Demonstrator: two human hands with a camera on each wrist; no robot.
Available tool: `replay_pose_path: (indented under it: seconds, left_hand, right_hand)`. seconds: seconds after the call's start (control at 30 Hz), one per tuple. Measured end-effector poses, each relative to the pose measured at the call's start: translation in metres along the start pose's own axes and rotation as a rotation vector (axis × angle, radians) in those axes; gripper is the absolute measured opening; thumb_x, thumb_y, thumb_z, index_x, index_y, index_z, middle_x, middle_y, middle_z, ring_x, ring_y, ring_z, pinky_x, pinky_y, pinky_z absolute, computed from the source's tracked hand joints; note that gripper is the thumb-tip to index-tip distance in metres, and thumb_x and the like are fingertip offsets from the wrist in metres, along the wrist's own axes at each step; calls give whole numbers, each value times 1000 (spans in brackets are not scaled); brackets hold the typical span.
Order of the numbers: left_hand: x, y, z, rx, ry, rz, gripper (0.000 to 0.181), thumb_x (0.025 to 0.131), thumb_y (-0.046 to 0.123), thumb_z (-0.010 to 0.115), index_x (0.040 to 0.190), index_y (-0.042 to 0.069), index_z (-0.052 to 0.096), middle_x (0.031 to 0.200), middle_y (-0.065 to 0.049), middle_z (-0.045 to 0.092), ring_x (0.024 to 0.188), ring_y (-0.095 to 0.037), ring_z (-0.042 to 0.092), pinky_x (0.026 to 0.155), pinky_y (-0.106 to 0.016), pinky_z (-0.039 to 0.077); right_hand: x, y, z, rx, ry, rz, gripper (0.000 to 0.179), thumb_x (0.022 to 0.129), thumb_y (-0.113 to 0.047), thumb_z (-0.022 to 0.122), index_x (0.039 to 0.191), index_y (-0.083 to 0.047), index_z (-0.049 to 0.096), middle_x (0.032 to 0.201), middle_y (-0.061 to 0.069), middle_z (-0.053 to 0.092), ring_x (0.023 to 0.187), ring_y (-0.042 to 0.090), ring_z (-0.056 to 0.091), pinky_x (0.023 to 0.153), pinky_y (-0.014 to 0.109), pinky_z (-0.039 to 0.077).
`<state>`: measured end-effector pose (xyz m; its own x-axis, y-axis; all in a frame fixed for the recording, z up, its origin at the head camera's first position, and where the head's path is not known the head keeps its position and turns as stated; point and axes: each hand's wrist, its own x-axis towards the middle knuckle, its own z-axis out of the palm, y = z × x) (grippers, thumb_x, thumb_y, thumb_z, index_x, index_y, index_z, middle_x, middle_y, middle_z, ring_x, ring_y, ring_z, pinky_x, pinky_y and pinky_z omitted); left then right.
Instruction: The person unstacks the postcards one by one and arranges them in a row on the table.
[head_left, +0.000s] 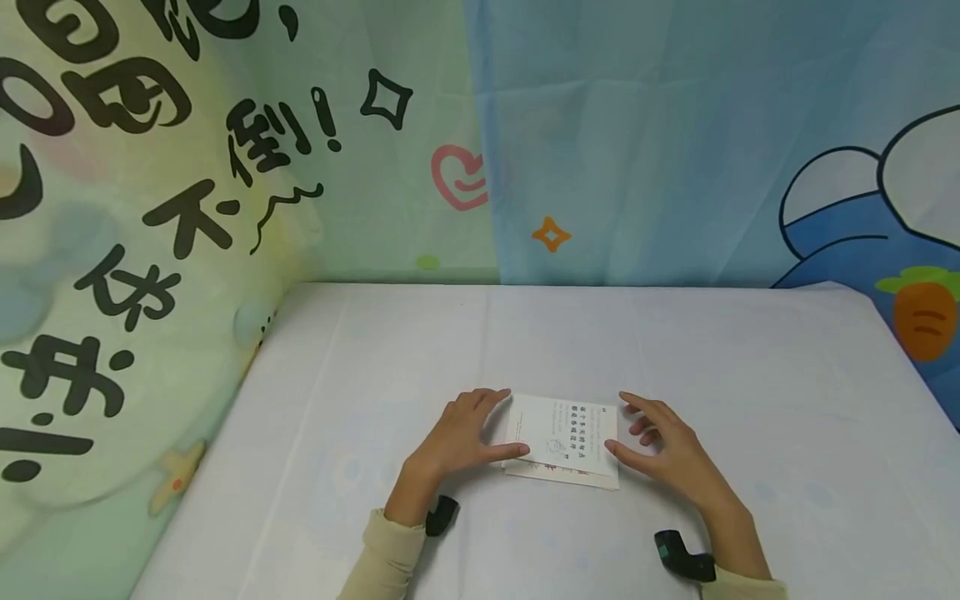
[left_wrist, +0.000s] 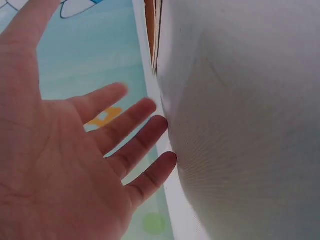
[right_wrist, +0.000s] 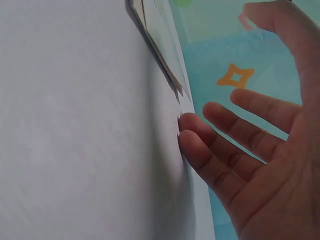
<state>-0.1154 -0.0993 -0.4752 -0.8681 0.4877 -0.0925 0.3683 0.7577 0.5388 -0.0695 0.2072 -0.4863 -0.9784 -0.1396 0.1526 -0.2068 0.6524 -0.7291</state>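
A small stack of printed white cards (head_left: pixel 562 429) lies flat on the white-covered table, with black characters and a little drawing on the top one. A lower sheet (head_left: pixel 562 475) with reddish print sticks out along the near edge. At the stack's left side is my left hand (head_left: pixel 468 429), fingers spread, its thumb tip overlapping the card's edge in the head view. My right hand (head_left: pixel 671 446) stands on the right side, thumb tip right at the edge, fingers loosely bent. Both wrist views show bare palms; the stack's edge (right_wrist: pixel 157 57) appears beyond the right fingers.
White cloth (head_left: pixel 360 358) covers the table. Behind it hangs a printed blue and green curtain (head_left: pixel 637 167), and another with large dark characters (head_left: pixel 150 250) runs along the left. Black wrist cameras (head_left: pixel 682 557) are strapped below both hands.
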Motion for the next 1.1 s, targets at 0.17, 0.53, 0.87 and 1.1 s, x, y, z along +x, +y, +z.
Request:
replay_pose_path:
  seconds: [0.17,0.53,0.87,1.1]
  left_hand:
    - [-1,-5,5,42,1,30,81,77,60,72,141,16,49,139,-3,48,130,-23,41,106,-45,31]
    - [-1,-10,7,63,19,91,81,73,54,79,139,15,53,138,-2,45,129,-23,40,105,-43,31]
    - [-2,-11,6,56,42,137,71,77,43,80,137,12,54,135,-4,47,126,-26,41,103,-45,33]
    - [-1,-13,8,60,47,138,70,79,42,79,137,12,54,135,-5,47,126,-27,41,102,-45,32]
  right_hand:
    - [-1,0,2,-20,-53,32,70,76,-23,83,135,-2,53,120,14,54,90,20,51,78,27,48]
    - [-3,6,2,2,-133,-24,92,69,-27,89,142,2,42,140,20,38,106,28,51,88,23,43]
    - [-4,8,2,8,-168,-11,97,66,-27,90,142,7,40,148,22,26,116,38,52,93,17,40]
    - [-4,10,3,17,-169,-18,93,68,-24,89,141,8,42,148,23,26,117,40,51,92,4,30]
